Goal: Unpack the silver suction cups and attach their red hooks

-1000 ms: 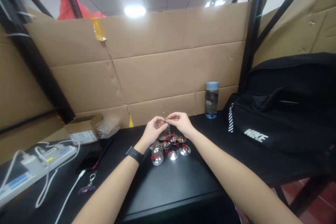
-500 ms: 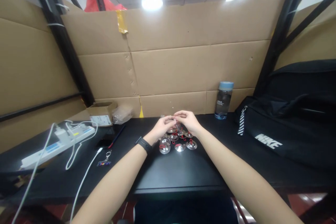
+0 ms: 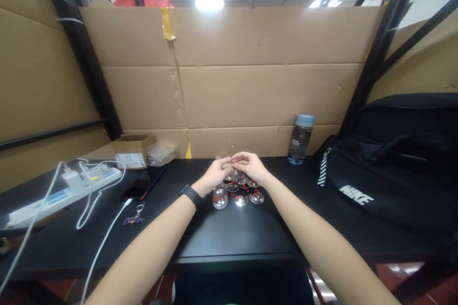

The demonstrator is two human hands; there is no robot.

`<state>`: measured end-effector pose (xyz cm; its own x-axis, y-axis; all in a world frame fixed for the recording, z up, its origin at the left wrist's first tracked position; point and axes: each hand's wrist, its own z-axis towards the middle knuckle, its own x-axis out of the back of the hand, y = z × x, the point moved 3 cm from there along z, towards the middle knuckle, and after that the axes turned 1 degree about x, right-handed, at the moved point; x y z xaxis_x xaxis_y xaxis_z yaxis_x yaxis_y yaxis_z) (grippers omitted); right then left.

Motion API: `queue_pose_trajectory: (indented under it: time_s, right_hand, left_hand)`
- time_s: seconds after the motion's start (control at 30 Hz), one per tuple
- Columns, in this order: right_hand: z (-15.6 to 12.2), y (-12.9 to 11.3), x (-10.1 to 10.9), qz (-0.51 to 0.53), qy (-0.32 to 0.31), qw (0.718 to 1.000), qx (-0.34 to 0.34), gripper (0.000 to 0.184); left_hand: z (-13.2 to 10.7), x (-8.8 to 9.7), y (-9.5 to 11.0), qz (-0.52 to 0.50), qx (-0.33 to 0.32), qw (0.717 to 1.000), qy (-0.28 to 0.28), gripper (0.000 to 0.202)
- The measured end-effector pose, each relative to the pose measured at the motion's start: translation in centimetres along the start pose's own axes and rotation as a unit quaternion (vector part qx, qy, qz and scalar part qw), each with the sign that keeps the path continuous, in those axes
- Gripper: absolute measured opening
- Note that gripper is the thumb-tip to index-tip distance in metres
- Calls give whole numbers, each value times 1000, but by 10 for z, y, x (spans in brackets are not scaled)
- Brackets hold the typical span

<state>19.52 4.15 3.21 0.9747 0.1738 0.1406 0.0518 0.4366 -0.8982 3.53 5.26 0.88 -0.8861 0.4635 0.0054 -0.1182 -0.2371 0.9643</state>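
Note:
Over the far part of a cluster of small shiny domed discs with red loops (image 3: pixel 241 200), my two hands meet with their fingertips close together. My left hand (image 3: pixel 216 173) is closed in a pinch, a dark watch on its wrist. Facing it, my right hand (image 3: pixel 251 167) is also pinched, fingers bent down. A shiny disc (image 3: pixel 234 174) shows just beneath the fingertips and seems to be held between both hands; most of it is hidden. Several other discs lie loosely on the black table (image 3: pixel 236 236), and one at the front left overlaps its neighbour.
To the right stand a water bottle (image 3: pixel 301 139) and a black bag (image 3: pixel 386 167). On the left lie a power strip (image 3: pixel 64 200) with white cables, a phone (image 3: pixel 139 187), a keychain (image 3: pixel 134 217), a small carton (image 3: pixel 131 150) and clear plastic wrap (image 3: pixel 161 153). Cardboard (image 3: pixel 229 95) walls the back.
The view has shifted slightly, so the table things sit a little further left. Both hands stay pinched together over the discs, with only small finger movement.

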Motion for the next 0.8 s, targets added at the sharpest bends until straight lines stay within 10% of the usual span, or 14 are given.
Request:
queue_pose_trajectory:
  time_s: [0.8]
  right_hand:
    - [3,0,1,-219,-19,971,91,26]
  left_hand:
    - [-2,2,-7,-63,9,998,-8,50]
